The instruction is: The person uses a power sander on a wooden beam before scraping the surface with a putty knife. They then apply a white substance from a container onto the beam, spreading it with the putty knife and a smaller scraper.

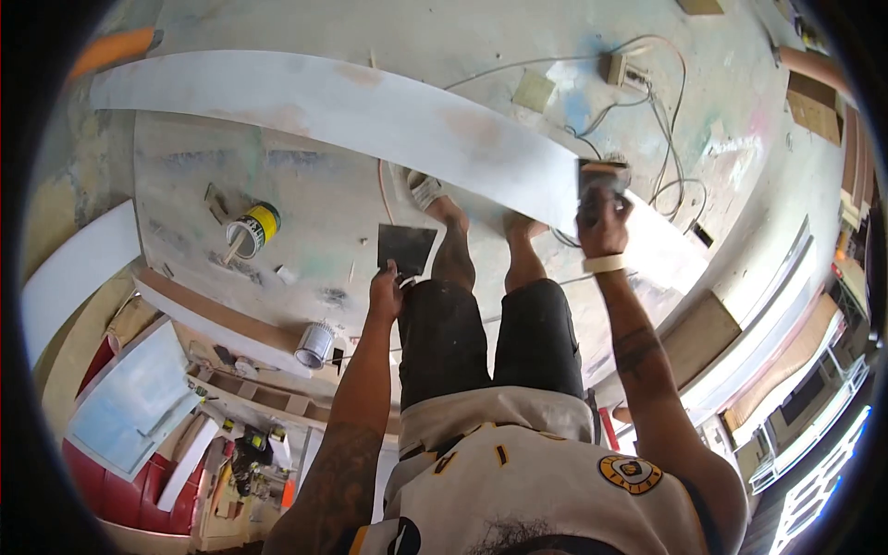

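Hands are both busy in the head view. Left hand (385, 294) clenches the handle of a scraper (404, 248), blade up, hanging above the floor beside the left knee. Right hand (601, 222) has its grip closed on a sanding block (603, 174), pressed to the near end of the long white board (370, 111). Yellow can (254, 227) lies on the table (305, 213) behind the board; a metal can (315, 344) sits lower down at its edge.

Dark flat scraper blade (405, 248) held low, sanding block (603, 176) pressed on long white board (370, 111)
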A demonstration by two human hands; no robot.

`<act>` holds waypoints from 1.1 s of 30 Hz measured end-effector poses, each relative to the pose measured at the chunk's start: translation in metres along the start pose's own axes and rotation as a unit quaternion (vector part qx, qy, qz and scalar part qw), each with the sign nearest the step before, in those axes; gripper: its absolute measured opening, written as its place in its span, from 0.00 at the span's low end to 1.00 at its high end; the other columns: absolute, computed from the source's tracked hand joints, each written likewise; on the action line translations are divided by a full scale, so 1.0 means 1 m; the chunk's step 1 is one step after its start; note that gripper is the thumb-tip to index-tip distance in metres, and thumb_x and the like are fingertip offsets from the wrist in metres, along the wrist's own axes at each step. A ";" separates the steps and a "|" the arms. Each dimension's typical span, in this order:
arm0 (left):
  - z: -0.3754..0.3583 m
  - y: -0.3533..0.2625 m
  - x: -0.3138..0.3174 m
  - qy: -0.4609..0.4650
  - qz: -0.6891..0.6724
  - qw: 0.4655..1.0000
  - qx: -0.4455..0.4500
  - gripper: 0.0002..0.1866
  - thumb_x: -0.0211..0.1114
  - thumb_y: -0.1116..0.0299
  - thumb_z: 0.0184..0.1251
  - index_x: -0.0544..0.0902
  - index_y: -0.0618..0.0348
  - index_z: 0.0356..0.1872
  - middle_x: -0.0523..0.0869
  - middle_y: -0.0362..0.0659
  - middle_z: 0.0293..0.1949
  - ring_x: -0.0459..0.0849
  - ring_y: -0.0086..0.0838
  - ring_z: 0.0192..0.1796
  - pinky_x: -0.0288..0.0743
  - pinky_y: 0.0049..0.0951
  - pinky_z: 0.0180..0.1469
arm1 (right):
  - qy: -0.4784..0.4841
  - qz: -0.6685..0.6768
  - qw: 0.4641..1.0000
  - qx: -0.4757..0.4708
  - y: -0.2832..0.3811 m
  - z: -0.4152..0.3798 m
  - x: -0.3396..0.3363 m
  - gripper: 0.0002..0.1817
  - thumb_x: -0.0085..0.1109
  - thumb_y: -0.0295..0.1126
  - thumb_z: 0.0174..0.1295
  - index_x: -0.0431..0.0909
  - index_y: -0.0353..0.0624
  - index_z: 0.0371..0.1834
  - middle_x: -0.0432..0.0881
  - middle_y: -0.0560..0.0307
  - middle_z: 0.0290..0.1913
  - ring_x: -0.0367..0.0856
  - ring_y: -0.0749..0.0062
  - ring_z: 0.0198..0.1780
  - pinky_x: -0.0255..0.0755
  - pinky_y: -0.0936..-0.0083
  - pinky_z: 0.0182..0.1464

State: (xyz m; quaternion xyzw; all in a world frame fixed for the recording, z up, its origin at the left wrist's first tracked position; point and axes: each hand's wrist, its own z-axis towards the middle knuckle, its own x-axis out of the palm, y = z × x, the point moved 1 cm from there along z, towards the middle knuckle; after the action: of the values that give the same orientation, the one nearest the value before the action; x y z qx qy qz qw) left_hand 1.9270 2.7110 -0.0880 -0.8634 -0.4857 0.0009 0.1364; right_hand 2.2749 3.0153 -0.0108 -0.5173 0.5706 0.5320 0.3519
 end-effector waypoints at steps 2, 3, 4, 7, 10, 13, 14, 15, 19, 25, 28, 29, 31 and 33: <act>-0.005 -0.003 -0.003 0.002 -0.028 1.000 0.006 0.15 0.59 0.54 0.75 0.78 0.54 0.50 0.83 0.41 0.46 0.81 0.33 0.46 0.78 0.40 0.44 | 0.032 -0.014 0.993 -0.111 0.024 -0.006 0.014 0.39 0.72 0.31 0.45 0.71 0.73 0.64 0.67 0.43 0.61 0.82 0.39 0.49 0.84 0.53 0.41; -0.012 -0.010 -0.002 0.003 -0.038 0.999 0.006 0.15 0.59 0.54 0.75 0.78 0.54 0.51 0.83 0.41 0.46 0.81 0.33 0.46 0.78 0.40 0.45 | 0.054 0.009 0.992 -0.111 0.034 -0.005 0.028 0.40 0.73 0.31 0.43 0.71 0.72 0.64 0.67 0.44 0.60 0.82 0.40 0.49 0.83 0.53 0.40; -0.018 -0.014 -0.003 0.003 -0.049 0.999 0.006 0.16 0.59 0.53 0.75 0.78 0.54 0.51 0.83 0.41 0.47 0.82 0.33 0.47 0.77 0.40 0.45 | 0.079 0.033 0.990 -0.112 0.045 -0.001 0.041 0.41 0.74 0.30 0.42 0.70 0.72 0.63 0.67 0.44 0.60 0.82 0.40 0.50 0.83 0.52 0.40; -0.025 -0.034 -0.007 0.058 -0.072 0.995 0.049 0.16 0.60 0.54 0.74 0.77 0.49 0.55 0.81 0.38 0.52 0.80 0.32 0.53 0.72 0.42 0.53 | 0.107 0.073 0.988 -0.088 0.069 0.023 0.076 0.45 0.75 0.32 0.43 0.64 0.62 0.68 0.67 0.43 0.59 0.81 0.40 0.48 0.82 0.53 0.43; -0.024 -0.054 -0.016 0.064 -0.104 0.990 0.074 0.17 0.60 0.53 0.74 0.76 0.49 0.56 0.81 0.37 0.53 0.80 0.31 0.54 0.72 0.42 0.55 | 0.135 0.073 0.986 -0.065 0.102 0.052 0.086 0.45 0.74 0.34 0.45 0.61 0.57 0.69 0.67 0.42 0.56 0.79 0.41 0.50 0.82 0.52 0.46; -0.017 -0.055 -0.029 0.060 -0.127 0.985 0.099 0.18 0.58 0.52 0.75 0.76 0.51 0.56 0.82 0.38 0.52 0.81 0.30 0.52 0.73 0.41 0.53 | 0.132 0.065 0.986 -0.074 0.130 0.069 0.089 0.46 0.74 0.35 0.46 0.59 0.56 0.70 0.67 0.40 0.56 0.78 0.40 0.52 0.81 0.52 0.49; -0.012 -0.052 -0.039 0.063 -0.143 0.983 0.097 0.18 0.58 0.52 0.75 0.76 0.52 0.56 0.82 0.38 0.51 0.81 0.30 0.51 0.74 0.40 0.53 | 0.117 0.068 0.989 -0.057 0.144 0.073 0.094 0.46 0.74 0.35 0.46 0.58 0.56 0.70 0.67 0.39 0.56 0.77 0.39 0.52 0.80 0.52 0.50; -0.009 -0.046 -0.047 0.066 -0.159 0.981 0.094 0.18 0.58 0.52 0.76 0.76 0.52 0.55 0.82 0.38 0.50 0.82 0.30 0.50 0.74 0.39 0.52 | 0.102 0.071 0.991 -0.041 0.158 0.077 0.097 0.46 0.74 0.35 0.46 0.58 0.56 0.70 0.68 0.38 0.56 0.77 0.39 0.53 0.80 0.52 0.51; -0.021 -0.033 -0.062 0.013 -0.191 0.979 0.071 0.17 0.55 0.54 0.78 0.76 0.56 0.54 0.83 0.41 0.46 0.83 0.31 0.48 0.77 0.38 0.50 | 0.055 0.081 0.993 -0.060 0.227 0.109 0.115 0.47 0.74 0.37 0.47 0.57 0.54 0.71 0.68 0.33 0.56 0.74 0.36 0.55 0.78 0.50 0.54; -0.033 -0.010 -0.084 -0.040 -0.242 0.968 0.045 0.19 0.55 0.53 0.78 0.76 0.61 0.52 0.83 0.45 0.45 0.83 0.35 0.48 0.78 0.38 0.48 | 0.115 0.064 0.985 -0.112 0.359 0.155 0.133 0.45 0.73 0.39 0.50 0.57 0.55 0.71 0.67 0.32 0.58 0.80 0.33 0.51 0.78 0.50 0.55; -0.039 -0.001 -0.091 -0.049 -0.265 0.962 0.039 0.16 0.54 0.54 0.78 0.77 0.57 0.50 0.83 0.43 0.44 0.83 0.34 0.48 0.76 0.39 0.50 | 0.125 0.050 0.983 -0.124 0.418 0.169 0.149 0.44 0.72 0.42 0.50 0.56 0.59 0.71 0.66 0.31 0.59 0.81 0.33 0.49 0.79 0.51 0.53; -0.041 -0.002 -0.093 -0.053 -0.272 0.960 0.033 0.15 0.55 0.54 0.78 0.77 0.55 0.49 0.83 0.41 0.44 0.82 0.33 0.48 0.75 0.40 0.51 | 0.126 0.051 0.983 -0.126 0.434 0.174 0.154 0.45 0.71 0.42 0.50 0.56 0.59 0.71 0.66 0.30 0.59 0.81 0.33 0.49 0.79 0.51 0.53; -0.045 -0.004 -0.090 -0.071 -0.295 0.952 0.036 0.15 0.54 0.54 0.78 0.77 0.55 0.50 0.83 0.42 0.44 0.83 0.34 0.48 0.75 0.40 0.51 | 0.122 0.047 0.983 -0.130 0.463 0.183 0.162 0.45 0.71 0.42 0.51 0.55 0.58 0.72 0.66 0.29 0.58 0.81 0.33 0.48 0.79 0.52 0.53; -0.047 -0.014 -0.086 -0.062 -0.321 0.944 0.041 0.15 0.54 0.54 0.78 0.77 0.54 0.51 0.84 0.41 0.44 0.83 0.34 0.48 0.74 0.40 0.51 | 0.137 0.056 0.976 -0.159 0.480 0.193 0.164 0.45 0.71 0.42 0.51 0.56 0.58 0.72 0.66 0.28 0.59 0.81 0.33 0.48 0.80 0.52 0.53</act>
State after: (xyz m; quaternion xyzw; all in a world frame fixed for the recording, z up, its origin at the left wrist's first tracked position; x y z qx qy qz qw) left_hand 1.8765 2.6346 -0.0505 -0.6536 -0.7443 0.0305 0.1342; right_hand 1.7470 3.1186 -0.0865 -0.6018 0.5499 0.5587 0.1529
